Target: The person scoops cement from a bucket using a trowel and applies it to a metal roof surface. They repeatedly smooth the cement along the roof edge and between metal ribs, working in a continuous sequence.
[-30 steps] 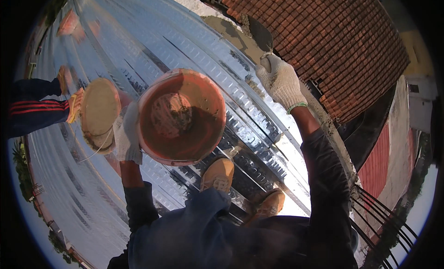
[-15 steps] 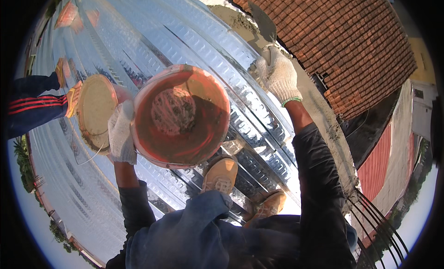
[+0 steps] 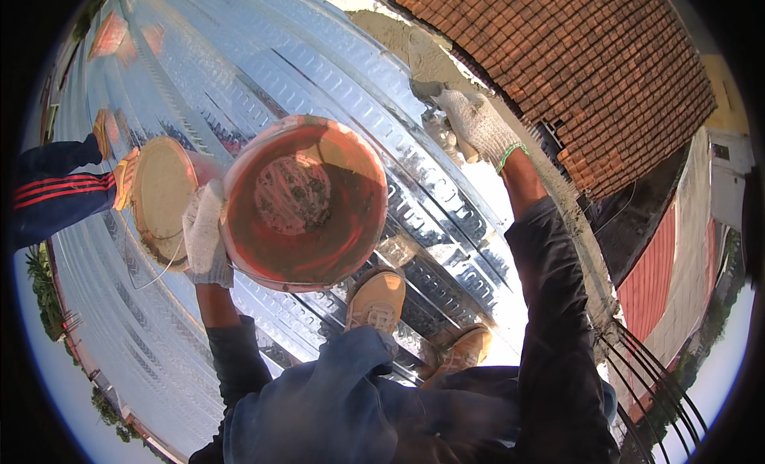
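Observation:
My left hand point(image 3: 206, 237), in a whitish knit glove, is closed on the left rim of a reddish bucket point(image 3: 355, 241). The bucket's mouth faces up toward me, and a thin smear of grey mortar coats its inside and bottom. My right hand point(image 3: 480, 127), gloved too, is closed around a trowel point(image 3: 430, 61). Its blade lies over the wall's top point(image 3: 570, 205), against wet grey mortar point(image 3: 381, 29); the handle is mostly hidden in the glove. Just left of my left hand stands a second bucket point(image 3: 194, 173), filled with grey mortar.
Shiny corrugated metal sheets point(image 3: 103, 292) lie under my shoes point(image 3: 376, 300). Beyond the wall is an orange tiled roof point(image 3: 558, 73). Another person's legs point(image 3: 64, 193) stand at the left. Dark bars point(image 3: 649, 376) stick out at lower right.
My right hand has turned and lowered the trowel from above the roof edge onto the wall's mortar. The held bucket has shifted slightly left.

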Tool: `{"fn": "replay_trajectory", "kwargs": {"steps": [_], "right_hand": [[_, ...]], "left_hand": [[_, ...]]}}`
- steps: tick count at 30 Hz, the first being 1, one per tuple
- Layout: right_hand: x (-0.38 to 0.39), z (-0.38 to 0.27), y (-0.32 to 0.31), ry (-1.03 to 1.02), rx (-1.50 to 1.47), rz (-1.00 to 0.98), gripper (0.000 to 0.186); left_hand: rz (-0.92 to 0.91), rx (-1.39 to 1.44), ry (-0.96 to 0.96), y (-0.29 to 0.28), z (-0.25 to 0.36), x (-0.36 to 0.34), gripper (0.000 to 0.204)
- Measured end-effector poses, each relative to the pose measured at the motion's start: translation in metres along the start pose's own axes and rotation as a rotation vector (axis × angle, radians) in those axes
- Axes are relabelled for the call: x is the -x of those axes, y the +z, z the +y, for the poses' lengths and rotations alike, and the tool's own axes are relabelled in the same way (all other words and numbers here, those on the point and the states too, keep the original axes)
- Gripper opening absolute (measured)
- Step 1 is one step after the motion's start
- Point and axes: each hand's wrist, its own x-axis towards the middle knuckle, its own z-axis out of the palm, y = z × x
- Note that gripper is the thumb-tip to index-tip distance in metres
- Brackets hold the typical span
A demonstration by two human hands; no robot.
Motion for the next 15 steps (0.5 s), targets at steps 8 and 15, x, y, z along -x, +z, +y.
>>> {"fn": "replay_trajectory", "kwargs": {"steps": [8,15], "right_hand": [[0.037,0.047,-0.021,0.068,-0.056,-0.017,0.052],[0.074,0.095,-0.04,-0.021,-0.16,-0.053,0.042]], "left_hand": [[-0.047,0.06,-0.008,0.019,0.014,0.007,0.029],[-0.016,-0.009,0.058,0.01,-0.001,0.001,0.035]]}}
